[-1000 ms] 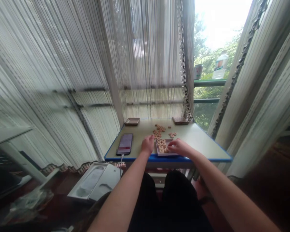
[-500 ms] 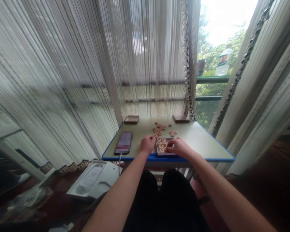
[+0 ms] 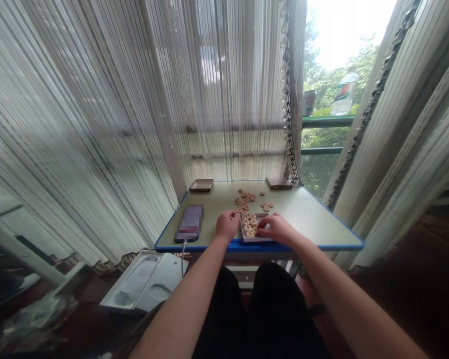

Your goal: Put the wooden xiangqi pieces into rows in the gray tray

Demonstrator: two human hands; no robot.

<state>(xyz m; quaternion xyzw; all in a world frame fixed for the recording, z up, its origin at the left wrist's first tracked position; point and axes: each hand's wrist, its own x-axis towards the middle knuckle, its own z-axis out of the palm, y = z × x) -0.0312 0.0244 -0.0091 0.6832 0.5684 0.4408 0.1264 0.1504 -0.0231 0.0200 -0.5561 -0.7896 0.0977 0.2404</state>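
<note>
A shallow open box point(image 3: 256, 240) lies at the table's near edge, with rows of round wooden Chinese chess pieces point(image 3: 247, 227) along its left side. My right hand point(image 3: 275, 227) reaches into it from the right, thumb and fingers closed on a chess piece point(image 3: 255, 231) beside those rows. Close to the box's left wall is my left hand point(image 3: 228, 223), its fingers curled together; what they hold, if anything, is hidden. Beyond the box, more chess pieces point(image 3: 246, 199) are scattered loosely, with a small group point(image 3: 267, 206) to their right.
A phone point(image 3: 189, 223) with a cable lies on the table's left side. At the far corners are a shallow tray point(image 3: 201, 185) and a flat brown box point(image 3: 279, 183). An open white box point(image 3: 145, 280) sits low at the left. String curtains point(image 3: 232, 89) hang behind the table.
The view has shifted slightly. Both hands keep nearly the same places at the box, with the right fingers still at the chess piece.
</note>
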